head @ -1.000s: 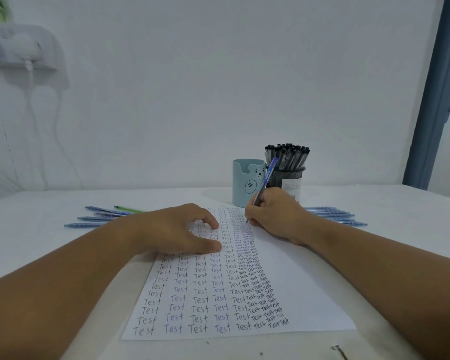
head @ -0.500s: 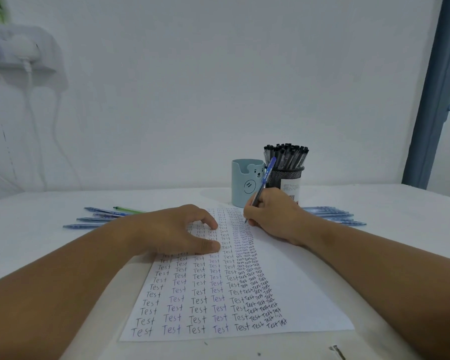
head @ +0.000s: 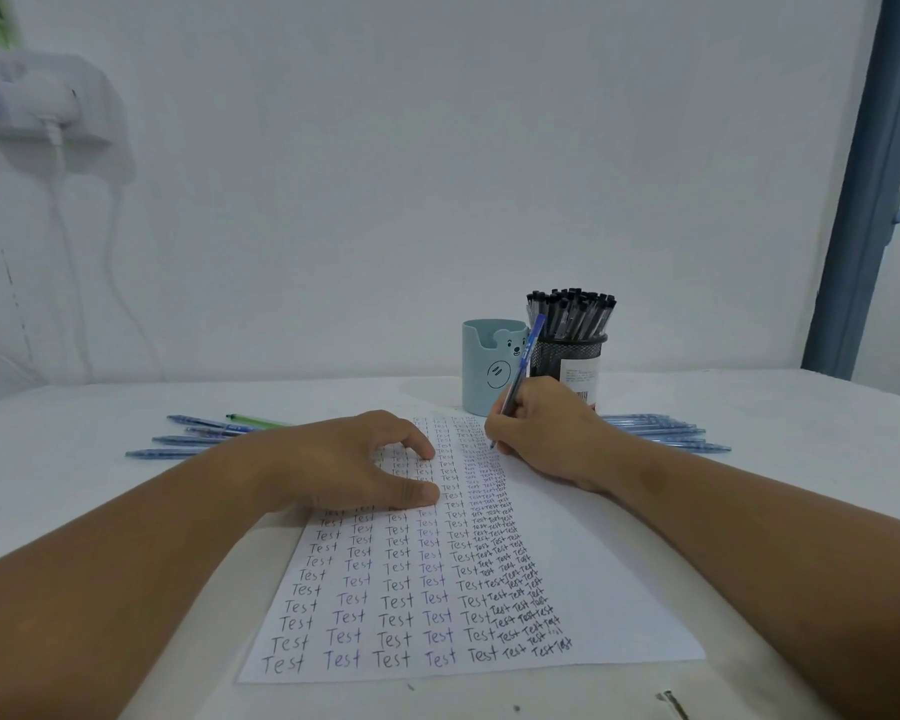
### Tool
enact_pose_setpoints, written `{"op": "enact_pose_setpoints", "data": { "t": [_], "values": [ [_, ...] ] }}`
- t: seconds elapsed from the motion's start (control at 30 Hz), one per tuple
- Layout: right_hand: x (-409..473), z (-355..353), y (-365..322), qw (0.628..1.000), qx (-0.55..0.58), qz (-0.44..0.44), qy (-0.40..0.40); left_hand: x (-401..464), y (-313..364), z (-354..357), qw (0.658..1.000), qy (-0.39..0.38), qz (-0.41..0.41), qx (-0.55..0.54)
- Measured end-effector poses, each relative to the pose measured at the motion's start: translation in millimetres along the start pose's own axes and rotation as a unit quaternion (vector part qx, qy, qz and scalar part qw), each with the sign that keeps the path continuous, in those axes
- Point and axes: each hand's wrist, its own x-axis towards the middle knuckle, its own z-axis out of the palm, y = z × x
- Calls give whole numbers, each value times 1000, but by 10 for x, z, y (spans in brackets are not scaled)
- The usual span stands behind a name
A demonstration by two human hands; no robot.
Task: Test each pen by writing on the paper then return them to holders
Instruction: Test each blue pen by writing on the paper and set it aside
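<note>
A: What sort of place?
B: Plain room, home or small office, can't tell which. White table (head: 749, 407) pushed against a bare white wall (head: 437, 174).
A: Other cues?
B: Wall-mounted white unit (head: 48, 101) top left with cables (head: 58, 163) hanging down. Blue-grey door frame (head: 863, 200) at right. Desk stationery: teal bear-face holder (head: 489, 371), black mesh holder (head: 567, 356) full of pens.
</note>
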Motion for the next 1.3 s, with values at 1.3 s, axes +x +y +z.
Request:
{"op": "enact_pose_setpoints", "data": {
  "t": [1.3],
  "values": [
    [18, 13, 0, 1000, -23, -11, -5, 2, -4, -1, 1000, -5, 3, -2]
  ]
}}
